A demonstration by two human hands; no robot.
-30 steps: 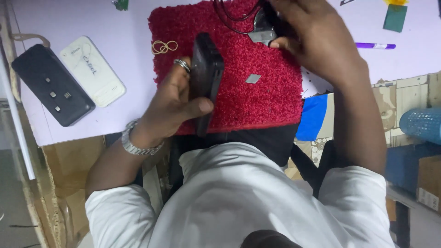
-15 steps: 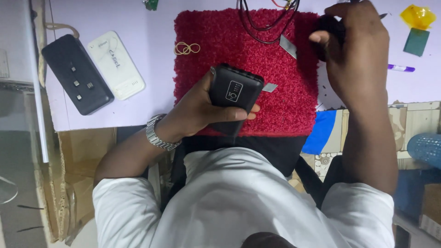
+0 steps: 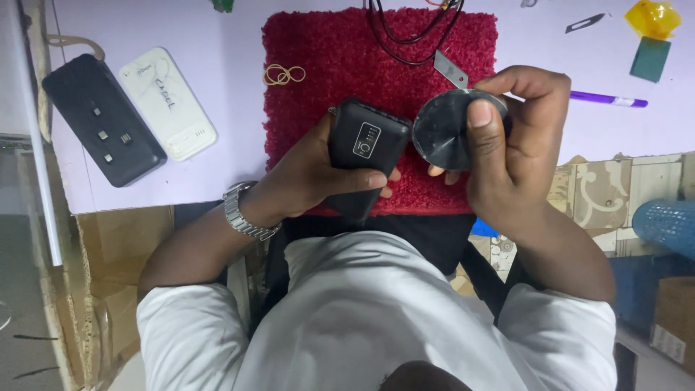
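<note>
Black power bank (image 3: 364,148), dark grey disc (image 3: 447,129), deep red shaggy mat (image 3: 340,58), pale lilac table (image 3: 232,166), purple pen (image 3: 607,98), white casing (image 3: 168,103), yellow and probably green scraps (image 3: 653,36).

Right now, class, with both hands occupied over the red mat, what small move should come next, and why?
Probably bring the dark round disc in the right hand against the black power bank in the left hand. The two are almost edge to edge above the red mat, and the disc faces the bank.
</note>
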